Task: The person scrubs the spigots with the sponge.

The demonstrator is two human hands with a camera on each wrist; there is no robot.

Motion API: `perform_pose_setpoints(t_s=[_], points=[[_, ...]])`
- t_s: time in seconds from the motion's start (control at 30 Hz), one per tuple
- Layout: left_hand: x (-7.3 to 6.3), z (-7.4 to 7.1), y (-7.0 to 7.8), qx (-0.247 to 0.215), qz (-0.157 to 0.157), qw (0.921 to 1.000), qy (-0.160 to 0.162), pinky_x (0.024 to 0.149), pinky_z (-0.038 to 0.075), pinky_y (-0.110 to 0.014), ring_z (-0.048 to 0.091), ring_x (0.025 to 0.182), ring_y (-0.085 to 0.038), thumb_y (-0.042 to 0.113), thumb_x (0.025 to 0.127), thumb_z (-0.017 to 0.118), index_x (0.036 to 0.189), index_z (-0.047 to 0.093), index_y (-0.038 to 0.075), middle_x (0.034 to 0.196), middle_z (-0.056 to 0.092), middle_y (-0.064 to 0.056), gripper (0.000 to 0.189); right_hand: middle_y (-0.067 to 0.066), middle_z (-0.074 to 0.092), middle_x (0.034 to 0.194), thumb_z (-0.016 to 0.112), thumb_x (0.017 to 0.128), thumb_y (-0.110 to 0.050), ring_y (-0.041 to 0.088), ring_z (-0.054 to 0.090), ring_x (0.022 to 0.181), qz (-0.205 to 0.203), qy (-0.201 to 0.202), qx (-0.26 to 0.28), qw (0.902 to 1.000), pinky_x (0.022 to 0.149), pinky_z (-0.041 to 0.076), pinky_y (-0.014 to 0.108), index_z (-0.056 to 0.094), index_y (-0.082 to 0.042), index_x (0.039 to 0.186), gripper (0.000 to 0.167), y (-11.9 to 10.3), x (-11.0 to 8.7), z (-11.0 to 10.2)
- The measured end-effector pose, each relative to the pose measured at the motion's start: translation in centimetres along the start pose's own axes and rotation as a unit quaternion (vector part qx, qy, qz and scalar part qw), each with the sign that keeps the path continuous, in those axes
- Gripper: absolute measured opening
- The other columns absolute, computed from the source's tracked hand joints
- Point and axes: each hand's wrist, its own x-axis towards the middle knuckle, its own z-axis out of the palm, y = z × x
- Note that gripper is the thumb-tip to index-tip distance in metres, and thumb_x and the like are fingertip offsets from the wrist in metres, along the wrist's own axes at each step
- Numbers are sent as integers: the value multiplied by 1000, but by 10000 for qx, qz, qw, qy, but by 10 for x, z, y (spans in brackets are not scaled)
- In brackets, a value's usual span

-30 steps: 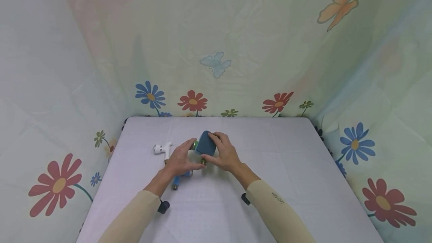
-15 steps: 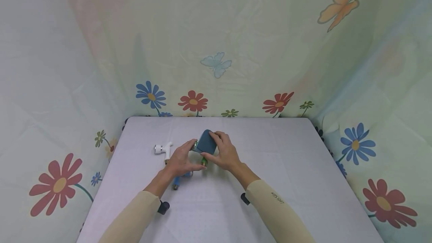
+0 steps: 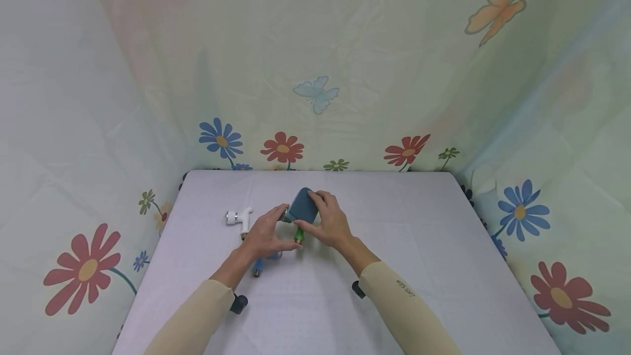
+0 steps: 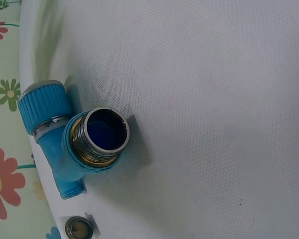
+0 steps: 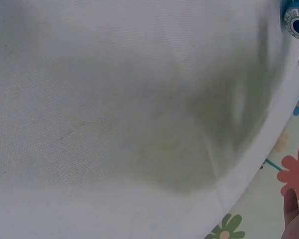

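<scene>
In the head view my left hand (image 3: pixel 266 233) holds a green plastic tap (image 3: pixel 299 234) between thumb and fingers, the thumb near its brass threaded end. My right hand (image 3: pixel 329 224) grips a flat dark blue pad (image 3: pixel 303 207) with rounded corners, laid against the tap and hiding most of it. I cannot tell whether the pad is cloth or sponge. Beneath the left hand a blue tap (image 3: pixel 258 267) lies on the table. In the left wrist view that blue tap (image 4: pixel 57 149) shows its open threaded end.
A white tap (image 3: pixel 241 218) lies on the table left of the left hand. The white-covered table (image 3: pixel 419 245) stretches to both sides, with a flower-printed curtain (image 3: pixel 365 125) behind it. Dark wrist cameras (image 3: pixel 239 304) hang under the forearms.
My right hand and the dark blue pad have shifted slightly away and to the right over the green tap. More green shows above its brass end. My left hand has hardly moved.
</scene>
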Motion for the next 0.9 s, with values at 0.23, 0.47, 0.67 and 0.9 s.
perform_pose_setpoints(t_s=[0.23,0.47,0.67,0.9], points=[[0,1,-1,14,-1,10000,2,112,52,-47,59,136,-21,48,70,96,156,44,21,152,56,0,103,11,46,153,74,84,-68,30,47,138,59,14,-16,10000,106,56,49,43,-20,158,93,0,0,0],[-1,2,-2,62,21,10000,4,112,51,-48,58,137,-23,55,70,94,157,43,20,155,54,-3,106,13,46,154,74,84,-67,32,47,138,104,60,-96,9999,107,55,50,44,-19,158,93,-1,0,-4],[-1,1,-1,94,44,9999,14,112,51,-48,59,137,-24,55,70,94,157,43,20,154,55,-4,106,13,45,155,73,85,-68,31,47,140,200,12,-137,9997,108,54,50,44,-18,158,93,0,1,-4],[-2,1,-2,65,74,9999,29,111,52,-49,60,135,-23,54,70,94,155,44,22,153,55,-2,104,13,45,155,72,85,-70,31,47,140,316,-16,-143,9994,108,54,50,43,-19,158,94,0,3,-4]])
